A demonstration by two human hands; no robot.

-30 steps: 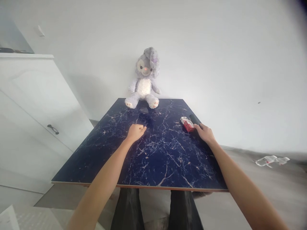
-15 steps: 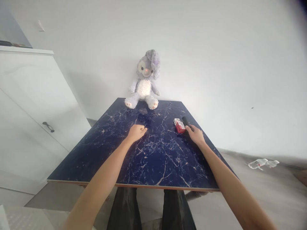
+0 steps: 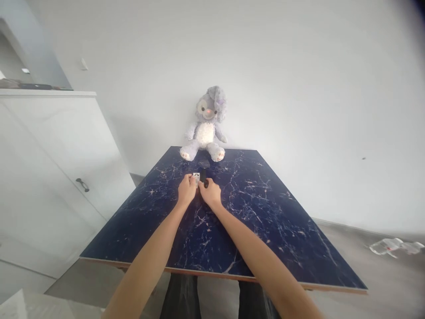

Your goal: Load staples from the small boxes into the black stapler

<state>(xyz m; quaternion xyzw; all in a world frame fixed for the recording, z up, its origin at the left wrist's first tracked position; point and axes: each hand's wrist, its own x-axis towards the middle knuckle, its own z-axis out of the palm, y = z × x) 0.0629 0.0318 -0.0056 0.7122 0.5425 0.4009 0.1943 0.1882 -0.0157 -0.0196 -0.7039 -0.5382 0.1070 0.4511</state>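
Between my two hands, near the middle of the dark blue marbled table [image 3: 265,208], a small box [image 3: 196,176] shows its white end with black marks. My left hand [image 3: 187,190] is closed around the left side of this box. A black oblong object [image 3: 203,174] stands right beside the box. My right hand [image 3: 211,193] is closed on the black object, its thumb close to the box. The fingers cover most of both things, so their exact kind cannot be told.
A grey plush bunny [image 3: 206,128] sits at the table's far edge against the wall. In front of it lies a dark flat item [image 3: 203,164]. A white cabinet [image 3: 59,177] stands on the left. Clear plastic packaging [image 3: 395,246] is on the floor at right.
My right hand has moved left from the table's right side, bringing the box and the black object to the middle. My left hand, a fist before, now grips the box. The view has shifted slightly.
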